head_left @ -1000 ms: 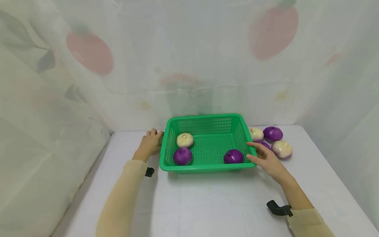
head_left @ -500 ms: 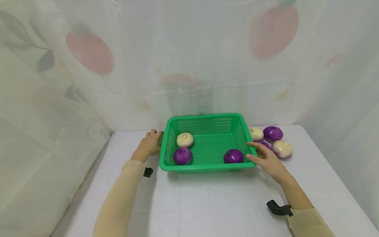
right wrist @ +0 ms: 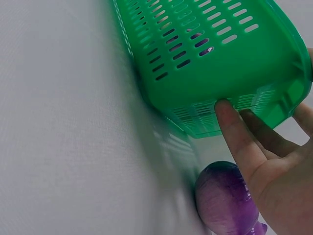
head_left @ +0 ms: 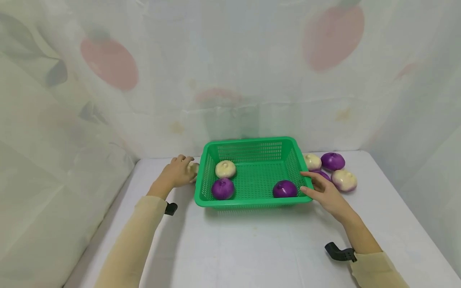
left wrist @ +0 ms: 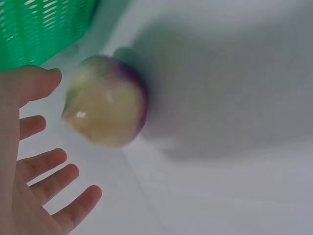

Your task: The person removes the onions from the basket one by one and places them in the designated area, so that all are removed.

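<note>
A green basket (head_left: 252, 203) with slotted walls stands mid-table. Inside it, a cream turnip (head_left: 225, 169) and a purple bulb (head_left: 223, 189) lie at the left, with another purple bulb (head_left: 285, 189) at the front right. My left hand (head_left: 176, 172) is just left of the basket, beside a cream-and-purple turnip (left wrist: 105, 103). In the left wrist view its fingers are spread and apart from that turnip. With thumb and fingers, my right hand (head_left: 325, 196) grips the basket's rim near the front right corner; one fingertip (right wrist: 225, 108) touches the outer wall.
Right of the basket lie more turnips and bulbs: a cream one (head_left: 312, 162), a purple one (head_left: 333, 161), a cream one with purple edges (head_left: 344, 180), and a purple one (right wrist: 227, 198) partly hidden. A patterned curtain (head_left: 230, 72) hangs behind the white table (head_left: 234, 256).
My left hand has drawn back leftward from the basket's side, and more of the turnip beside it shows. My right hand and the basket have stayed in place.
</note>
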A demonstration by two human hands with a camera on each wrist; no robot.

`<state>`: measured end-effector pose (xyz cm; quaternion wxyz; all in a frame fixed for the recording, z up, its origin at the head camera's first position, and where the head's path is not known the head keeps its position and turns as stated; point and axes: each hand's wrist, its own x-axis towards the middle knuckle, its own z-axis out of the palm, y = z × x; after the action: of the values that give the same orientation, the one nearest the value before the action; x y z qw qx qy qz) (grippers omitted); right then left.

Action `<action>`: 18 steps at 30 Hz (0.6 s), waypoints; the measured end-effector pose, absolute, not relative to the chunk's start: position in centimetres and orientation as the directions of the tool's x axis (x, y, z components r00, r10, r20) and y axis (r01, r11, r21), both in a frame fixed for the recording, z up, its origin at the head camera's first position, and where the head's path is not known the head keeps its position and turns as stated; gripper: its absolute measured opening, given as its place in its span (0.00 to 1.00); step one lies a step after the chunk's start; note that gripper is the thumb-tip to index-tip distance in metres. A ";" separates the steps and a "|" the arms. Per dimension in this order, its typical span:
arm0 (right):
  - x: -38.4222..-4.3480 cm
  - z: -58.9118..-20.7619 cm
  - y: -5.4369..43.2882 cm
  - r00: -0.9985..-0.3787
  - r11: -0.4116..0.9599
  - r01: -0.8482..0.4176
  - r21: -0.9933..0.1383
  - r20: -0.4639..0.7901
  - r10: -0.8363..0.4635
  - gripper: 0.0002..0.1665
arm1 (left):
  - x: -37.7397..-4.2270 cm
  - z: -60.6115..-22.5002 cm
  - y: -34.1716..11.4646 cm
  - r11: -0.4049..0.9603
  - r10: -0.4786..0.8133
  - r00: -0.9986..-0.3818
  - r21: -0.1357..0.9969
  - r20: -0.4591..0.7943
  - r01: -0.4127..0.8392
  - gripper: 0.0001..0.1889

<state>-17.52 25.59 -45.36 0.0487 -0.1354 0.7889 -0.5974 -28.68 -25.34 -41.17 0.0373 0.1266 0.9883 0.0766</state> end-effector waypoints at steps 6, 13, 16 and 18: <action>-17.5 -45.2 25.6 -0.959 0.251 -0.151 -0.956 0.080 -0.272 0.34 | -28.0 -39.2 -25.5 0.942 0.302 -0.953 0.159 -0.012 0.296 0.29; -17.5 -45.0 25.6 -0.960 0.256 -0.150 -0.955 0.079 -0.269 0.34 | -27.5 -38.1 -24.8 0.913 0.350 -0.934 0.197 0.069 0.357 0.24; -17.4 -44.9 25.5 -0.960 0.252 -0.148 -0.956 0.077 -0.270 0.34 | -27.0 -37.6 -24.3 0.903 0.355 -0.929 0.220 0.105 0.370 0.23; -17.4 -44.9 25.5 -0.958 0.247 -0.148 -0.958 0.077 -0.275 0.34 | -26.4 -37.2 -24.0 0.898 0.353 -0.925 0.225 0.140 0.377 0.22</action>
<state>-17.40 25.47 -44.92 0.0528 -0.1341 0.7879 -0.5987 -26.45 -23.96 -37.24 -0.0480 0.1875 0.9731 0.1250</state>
